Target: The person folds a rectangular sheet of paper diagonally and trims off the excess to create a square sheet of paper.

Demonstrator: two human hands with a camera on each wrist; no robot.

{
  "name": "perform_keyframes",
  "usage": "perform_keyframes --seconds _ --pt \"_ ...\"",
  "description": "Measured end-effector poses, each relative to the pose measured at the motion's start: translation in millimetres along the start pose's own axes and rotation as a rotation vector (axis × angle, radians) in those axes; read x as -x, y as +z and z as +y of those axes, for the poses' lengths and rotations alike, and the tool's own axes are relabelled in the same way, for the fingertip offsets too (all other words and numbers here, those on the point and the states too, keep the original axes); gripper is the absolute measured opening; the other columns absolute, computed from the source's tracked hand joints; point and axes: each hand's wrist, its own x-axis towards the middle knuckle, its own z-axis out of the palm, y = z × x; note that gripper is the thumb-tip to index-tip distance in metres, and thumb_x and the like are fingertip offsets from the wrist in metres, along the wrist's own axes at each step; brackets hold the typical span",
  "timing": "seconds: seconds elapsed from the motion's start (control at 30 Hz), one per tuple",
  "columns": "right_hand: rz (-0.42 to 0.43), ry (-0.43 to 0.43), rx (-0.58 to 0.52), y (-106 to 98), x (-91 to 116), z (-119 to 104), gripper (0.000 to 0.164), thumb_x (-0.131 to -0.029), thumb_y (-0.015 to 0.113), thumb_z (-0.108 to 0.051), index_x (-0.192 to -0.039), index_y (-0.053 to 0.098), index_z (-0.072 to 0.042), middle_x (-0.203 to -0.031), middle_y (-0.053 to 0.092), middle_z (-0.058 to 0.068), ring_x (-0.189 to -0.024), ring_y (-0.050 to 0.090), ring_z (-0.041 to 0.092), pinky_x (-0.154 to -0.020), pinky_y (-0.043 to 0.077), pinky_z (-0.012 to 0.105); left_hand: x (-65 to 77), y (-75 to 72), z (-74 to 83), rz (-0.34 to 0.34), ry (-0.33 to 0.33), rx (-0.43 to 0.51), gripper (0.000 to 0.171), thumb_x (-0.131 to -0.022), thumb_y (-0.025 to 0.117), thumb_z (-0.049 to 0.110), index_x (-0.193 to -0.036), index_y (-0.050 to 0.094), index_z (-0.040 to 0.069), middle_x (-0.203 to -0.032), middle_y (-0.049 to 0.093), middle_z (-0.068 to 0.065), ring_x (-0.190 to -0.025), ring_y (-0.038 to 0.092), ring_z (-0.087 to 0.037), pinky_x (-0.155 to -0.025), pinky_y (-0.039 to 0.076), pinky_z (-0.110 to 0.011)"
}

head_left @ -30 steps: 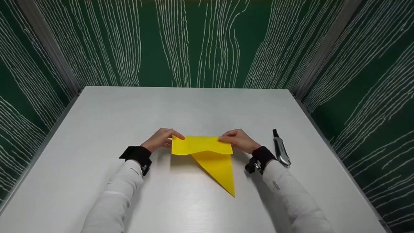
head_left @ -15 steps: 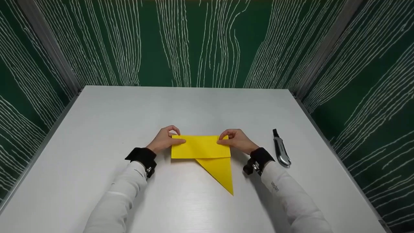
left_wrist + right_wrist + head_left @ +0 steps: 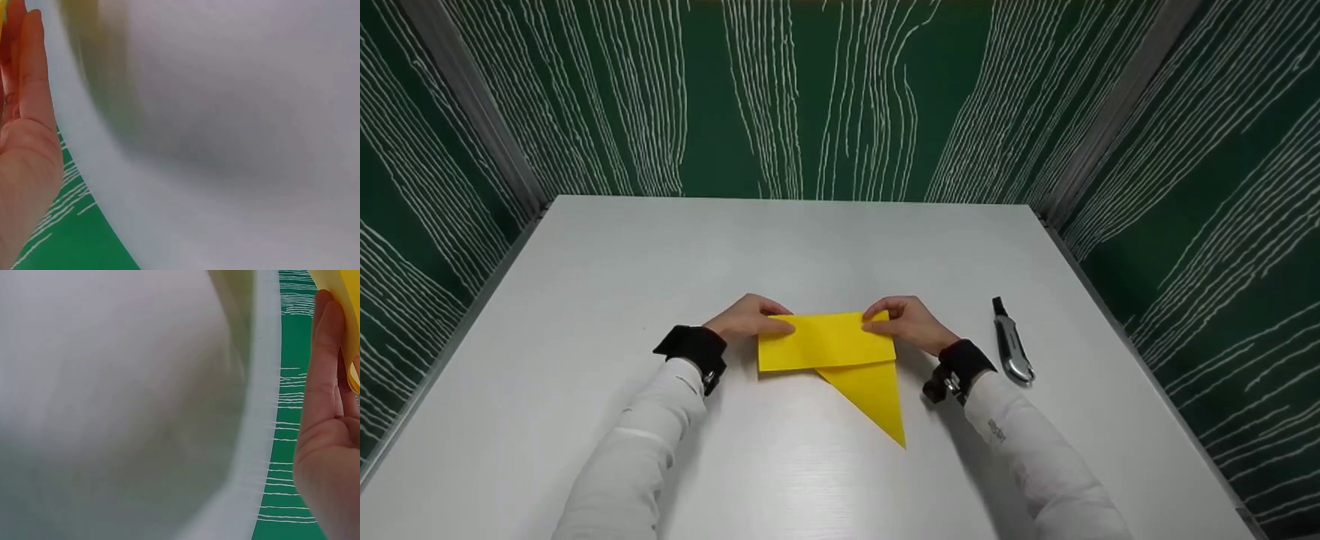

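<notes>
A folded sheet of yellow paper is held in front of me over the white table. Its upper part forms a wide band, and a pointed triangular flap hangs below on the right. My left hand pinches the band's top left corner, thumb on the near face. At the top right corner my right hand pinches it the same way, index finger bent behind the edge. The right wrist view shows the curved fold of the paper at the fingers; only a yellow sliver shows in the left wrist view.
A grey and black utility knife lies on the white table to the right of my right hand. Green walls with white wavy lines stand behind the table and at both sides.
The band's lower edge, bowed upward a second ago, now lies straighter and lower. My left hand has shifted slightly right, and its index finger has reached behind the top edge.
</notes>
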Motion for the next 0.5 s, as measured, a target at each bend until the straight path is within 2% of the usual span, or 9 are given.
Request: perform_keyframes --seconds 0.17,0.3,0.5 --pt "-0.009 -0.013 -0.011 0 0 -1 0.027 -0.093 0.077 -0.019 -0.115 0.074 -0.005 -0.108 0.072 0.003 -0.084 0.061 0.012 -0.073 0.053 0.015 -5.1 3.1 12.1 -0.020 0.007 -0.152 0.037 -0.095 0.073 0.032 -0.120 0.076 0.005 -0.119 0.074 -0.013 -0.089 0.053 -0.014 -0.081 0.042 -0.023" --pt "-0.008 -0.019 -0.009 -1 0 -2 0.027 -0.093 0.076 -0.018 -0.117 0.074 -0.006 -0.108 0.073 0.005 -0.083 0.064 0.010 -0.074 0.055 0.015 -9.1 5.3 20.9 -0.025 0.006 -0.217 0.035 -0.097 0.070 0.034 -0.118 0.077 0.007 -0.116 0.075 -0.011 -0.088 0.051 -0.015 -0.080 0.040 -0.025" --pt "-0.005 -0.006 -0.013 0 0 -4 0.030 -0.093 0.077 -0.017 -0.122 0.074 -0.008 -0.119 0.074 0.009 -0.090 0.067 0.012 -0.079 0.057 0.016 -11.8 12.5 34.5 -0.026 0.019 -0.218 0.035 -0.101 0.064 0.033 -0.120 0.076 0.006 -0.117 0.075 -0.012 -0.089 0.053 -0.015 -0.081 0.041 -0.024"
